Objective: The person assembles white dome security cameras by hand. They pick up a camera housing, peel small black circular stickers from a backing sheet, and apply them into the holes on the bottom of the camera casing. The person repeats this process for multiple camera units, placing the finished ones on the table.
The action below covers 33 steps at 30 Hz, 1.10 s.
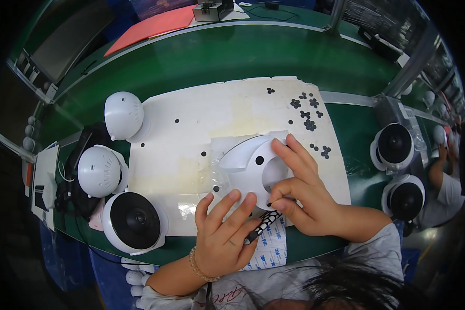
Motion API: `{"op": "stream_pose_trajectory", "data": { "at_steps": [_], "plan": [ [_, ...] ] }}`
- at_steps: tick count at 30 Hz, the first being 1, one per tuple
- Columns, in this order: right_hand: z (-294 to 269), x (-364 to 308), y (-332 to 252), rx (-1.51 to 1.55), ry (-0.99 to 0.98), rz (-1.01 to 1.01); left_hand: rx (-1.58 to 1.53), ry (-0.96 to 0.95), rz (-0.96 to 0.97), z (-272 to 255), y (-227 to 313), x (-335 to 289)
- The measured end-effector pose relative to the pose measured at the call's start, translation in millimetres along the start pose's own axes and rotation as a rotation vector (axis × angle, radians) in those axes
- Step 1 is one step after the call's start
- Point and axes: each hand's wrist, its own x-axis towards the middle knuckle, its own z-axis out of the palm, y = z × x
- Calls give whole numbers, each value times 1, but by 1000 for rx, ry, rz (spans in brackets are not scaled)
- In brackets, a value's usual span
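A white, curved camera housing (237, 178) lies on the worktable in front of me, with one black round pad (259, 160) stuck on it. My right hand (312, 199) pinches a small black pad (269, 204) between thumb and forefinger at the housing's near edge; its other fingers rest on the far right side. My left hand (222, 237) holds a slim tool with a black-and-white pattern (266, 223) by its dark end, near the thumb. The left fingertips reach towards the housing's near left edge. Whether the tool is a pen or tweezers cannot be made out.
Several black pads (310, 125) lie scattered on the white board (165, 170). Three white dome cameras (134, 219) stand at left, two more (395, 144) at right. A printed backing sheet (268, 250) lies at the near edge. Another person's arm (438, 168) shows far right.
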Motion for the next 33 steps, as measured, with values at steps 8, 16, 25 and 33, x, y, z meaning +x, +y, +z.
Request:
{"op": "stream_pose_trajectory", "data": {
  "at_steps": [8, 16, 25, 33],
  "plan": [
    [5, -22, 10, -526, 175, -307, -6, 46, -46, 2, 3, 1],
    [0, -7, -13, -180, 179, -269, -2, 86, -43, 5, 3, 0],
    [1, -9, -8, -87, -19, -383, 34, 91, -45, 7, 3, 2],
    [-30, -19, 14, 82, 59, 46, 14, 1, -18, 1, 2, 0]
  ]
}}
